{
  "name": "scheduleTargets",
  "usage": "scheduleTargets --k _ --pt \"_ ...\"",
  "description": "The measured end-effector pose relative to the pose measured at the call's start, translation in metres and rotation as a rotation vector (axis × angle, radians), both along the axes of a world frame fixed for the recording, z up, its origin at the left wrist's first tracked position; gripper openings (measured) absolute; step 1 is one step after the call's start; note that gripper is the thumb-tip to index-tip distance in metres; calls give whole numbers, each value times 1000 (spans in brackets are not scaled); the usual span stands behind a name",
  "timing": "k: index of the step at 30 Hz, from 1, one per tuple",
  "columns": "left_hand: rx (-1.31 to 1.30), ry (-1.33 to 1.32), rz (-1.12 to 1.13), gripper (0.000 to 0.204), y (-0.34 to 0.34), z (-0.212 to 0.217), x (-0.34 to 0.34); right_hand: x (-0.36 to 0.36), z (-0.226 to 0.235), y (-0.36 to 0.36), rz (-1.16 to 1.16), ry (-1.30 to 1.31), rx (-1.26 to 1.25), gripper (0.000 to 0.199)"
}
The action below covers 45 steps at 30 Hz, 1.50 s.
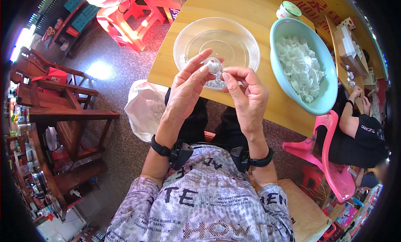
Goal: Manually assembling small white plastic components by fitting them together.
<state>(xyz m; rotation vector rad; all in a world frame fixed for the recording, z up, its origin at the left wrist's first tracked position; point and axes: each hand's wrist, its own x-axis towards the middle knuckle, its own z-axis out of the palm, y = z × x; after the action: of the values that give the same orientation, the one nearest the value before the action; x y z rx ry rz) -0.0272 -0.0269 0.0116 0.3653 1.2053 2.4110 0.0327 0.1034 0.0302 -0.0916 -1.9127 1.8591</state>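
Observation:
Between the thumb and fingers of my left hand point(189, 86) is a small round white plastic piece point(214, 65), held up over the clear plastic bowl point(179, 41). My right hand point(249, 93) is pinched close beside the piece; whatever its fingertips grip is too small to make out. Small shiny clear or metallic parts point(215, 82) lie in the near side of the bowl, partly covered by my fingers. To the right, a turquoise basin point(275, 68) is heaped with white plastic pieces point(300, 64) of a similar look.
The wooden table point(250, 110) bears a small green-lidded tub point(288, 10) behind the basin. A white sack point(140, 104) with small pieces stands by my left leg. Right of the table are a pink plastic chair point(330, 167) and another person in black point(359, 137). Wooden chairs point(69, 112) stand left.

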Motion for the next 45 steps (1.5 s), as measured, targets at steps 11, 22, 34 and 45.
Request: scheduleTargets --k 11,22,34,45 --pt "163 -125 22 33 -1 -7 12 -1 -1 -2 -39 23 119 9" --pt "25 -38 32 47 1 -5 18 4 -2 -4 -4 -16 113 11" --pt "102 -47 23 34 1 -14 18 3 -1 -2 13 11 97 9" --pt "99 -6 87 35 1 -18 20 2 -1 -8 5 9 96 8"
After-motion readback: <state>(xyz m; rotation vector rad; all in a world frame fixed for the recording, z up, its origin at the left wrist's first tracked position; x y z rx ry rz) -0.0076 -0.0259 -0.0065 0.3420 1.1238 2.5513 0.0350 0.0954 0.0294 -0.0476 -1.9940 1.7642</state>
